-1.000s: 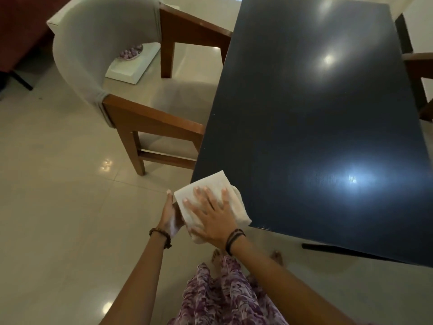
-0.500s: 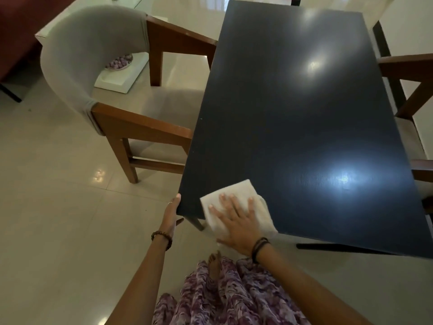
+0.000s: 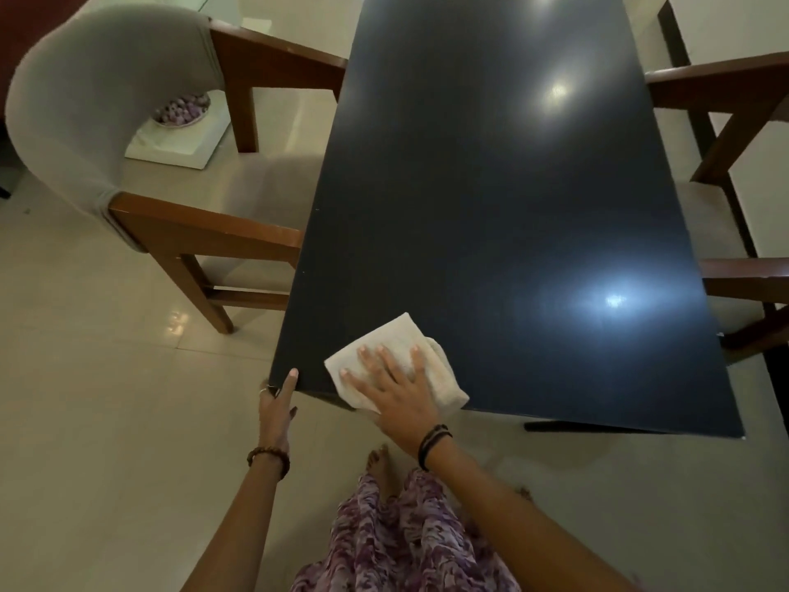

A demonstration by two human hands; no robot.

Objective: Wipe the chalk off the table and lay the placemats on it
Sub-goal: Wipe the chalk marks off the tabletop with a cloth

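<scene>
Dark glossy table fills the middle of the view, with light glare spots on it and no chalk marks I can make out. White folded cloth lies at the near left corner of the tabletop, its near edge hanging slightly over the table edge. Right hand lies flat on top of the cloth, fingers straight and spread, pressing it down; dark bands on that wrist. Left hand is at the near left corner of the table, fingers extended, fingertip touching the table edge, holding nothing; beaded bracelet on the wrist and a ring on one finger. Wooden armchair with grey upholstered back is pushed up against the table's left side, second wooden chair on the right. Pale tiled floor below, purple patterned garment at the bottom edge
</scene>
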